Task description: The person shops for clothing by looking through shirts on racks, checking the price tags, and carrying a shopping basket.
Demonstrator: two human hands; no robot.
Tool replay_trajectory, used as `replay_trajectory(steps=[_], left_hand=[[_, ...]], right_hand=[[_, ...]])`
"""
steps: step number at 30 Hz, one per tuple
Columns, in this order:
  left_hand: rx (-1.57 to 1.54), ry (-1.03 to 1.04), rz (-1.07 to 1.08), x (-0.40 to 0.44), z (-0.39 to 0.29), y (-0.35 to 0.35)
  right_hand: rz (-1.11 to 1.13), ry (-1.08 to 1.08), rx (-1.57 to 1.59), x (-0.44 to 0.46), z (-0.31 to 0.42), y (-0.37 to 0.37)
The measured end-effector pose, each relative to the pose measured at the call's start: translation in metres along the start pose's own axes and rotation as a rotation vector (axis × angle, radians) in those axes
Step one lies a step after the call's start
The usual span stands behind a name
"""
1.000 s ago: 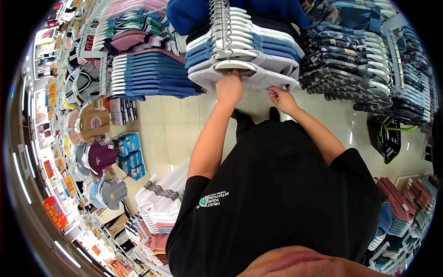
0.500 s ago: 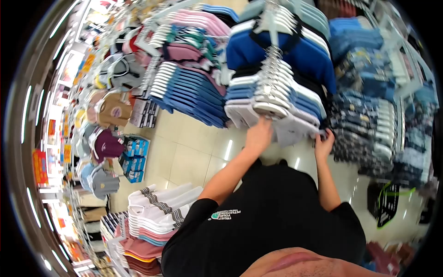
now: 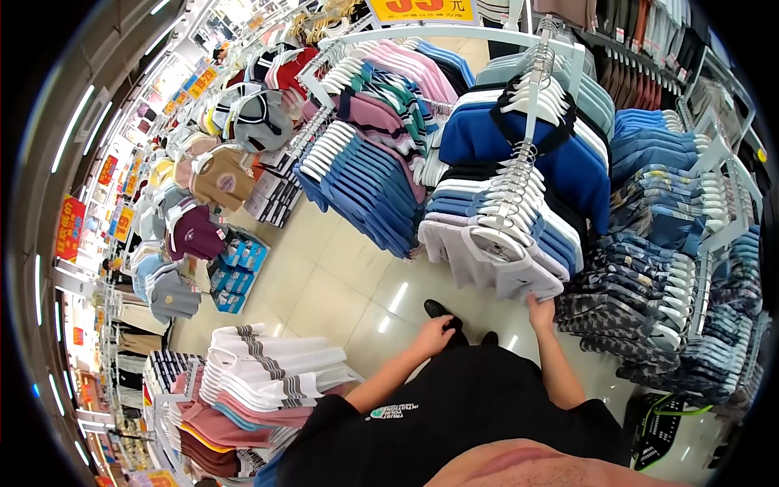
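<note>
At the front of the middle rack hangs a light grey T-shirt (image 3: 515, 268) on a white hanger. My right hand (image 3: 540, 310) has its fingers closed on the lower right edge of this shirt, at what looks like the sleeve. My left hand (image 3: 439, 331) is held in front of my body, apart from the clothes. Its fingers are curled together and nothing shows in them. Behind the grey shirt hang blue, white and black shirts, with a bright blue shirt (image 3: 475, 138) farther back on the same rail.
Blue shirts (image 3: 357, 195) hang left of the middle rack, and patterned dark garments (image 3: 625, 300) hang close on the right. White striped shirts (image 3: 268, 369) hang at lower left. A black basket (image 3: 653, 430) stands on the tiled floor (image 3: 324, 284) at lower right.
My left hand has let go near the grey T-shirt's collar and drawn back toward my body. My right hand stays at the shirt's edge. The view has shifted, showing more of the racks.
</note>
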State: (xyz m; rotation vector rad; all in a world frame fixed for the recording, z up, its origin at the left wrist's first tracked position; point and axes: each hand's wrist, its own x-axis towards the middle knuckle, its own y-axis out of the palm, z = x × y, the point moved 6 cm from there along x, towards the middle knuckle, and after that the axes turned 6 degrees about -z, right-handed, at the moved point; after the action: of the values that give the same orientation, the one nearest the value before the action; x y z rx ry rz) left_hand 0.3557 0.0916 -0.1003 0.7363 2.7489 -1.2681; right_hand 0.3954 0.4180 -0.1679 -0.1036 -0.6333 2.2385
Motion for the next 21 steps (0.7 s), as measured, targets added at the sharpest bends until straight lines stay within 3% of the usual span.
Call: replay_trajectory(steps=[2, 4, 6, 10, 12, 16, 18, 20, 21], left_hand=[[-0.026, -0.056, -0.009, -0.015, 0.012, 0.000], [-0.032, -0.113, -0.031, -0.022, 0.018, 0.001], [-0.066, -0.102, -0.041, -0.023, 0.017, 0.010], [-0.183, -0.021, -0.054, -0.010, 0.009, 0.033], [-0.165, 0.006, -0.063, -0.004, -0.001, 0.033], [-0.067, 0.079, 0.002, 0.008, -0.023, 0.034], [0.023, 0.220, 0.008, 0.015, -0.037, 0.042], [0.034, 0.214, 0.072, 0.019, -0.058, 0.047], [0.010, 0.227, 0.088, 0.022, -0.066, 0.051]], right_hand=[[0.058, 0.066, -0.065, -0.014, 0.010, 0.002], [0.268, 0.006, -0.050, -0.023, 0.020, 0.013], [0.257, -0.069, -0.113, -0.032, 0.031, 0.011], [0.441, 0.084, 0.022, -0.050, 0.034, 0.016], [0.471, -0.048, 0.154, -0.054, 0.035, 0.020], [0.569, 0.145, 0.272, -0.066, 0.036, 0.022], [0.632, 0.178, 0.422, -0.070, 0.063, 0.012], [0.779, 0.372, 0.288, -0.074, 0.085, -0.003], [0.749, 0.309, 0.438, -0.075, 0.094, -0.006]])
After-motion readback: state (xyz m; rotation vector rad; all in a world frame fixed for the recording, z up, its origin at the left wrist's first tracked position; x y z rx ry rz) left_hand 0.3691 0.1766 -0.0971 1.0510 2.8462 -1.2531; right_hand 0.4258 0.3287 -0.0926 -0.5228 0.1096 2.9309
